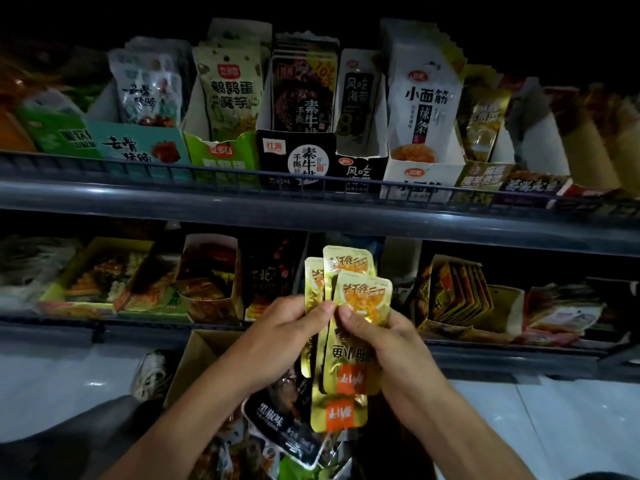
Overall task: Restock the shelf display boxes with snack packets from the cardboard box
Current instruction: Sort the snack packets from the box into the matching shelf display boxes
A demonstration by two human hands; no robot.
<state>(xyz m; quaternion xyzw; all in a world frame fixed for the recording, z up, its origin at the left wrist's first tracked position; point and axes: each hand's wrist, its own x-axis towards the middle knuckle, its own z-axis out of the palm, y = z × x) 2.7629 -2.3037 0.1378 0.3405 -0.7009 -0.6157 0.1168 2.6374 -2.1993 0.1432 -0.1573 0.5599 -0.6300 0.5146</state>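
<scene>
I see dim shop aisle: two grey wire-fronted shelves [311,216] packed with display boxes [298,157], pale tiled floor [554,427] below. Left hand [287,336] and right hand [377,336] pinch fanned gold snack packets [346,327], thumbs clamped, above open cardboard box [194,362].

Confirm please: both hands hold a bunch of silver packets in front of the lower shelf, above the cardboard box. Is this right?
Only the colour is wrong. The head view shows the packets are gold with orange, not silver. Left hand and right hand do hold them before the lower shelf, above the cardboard box.
</scene>
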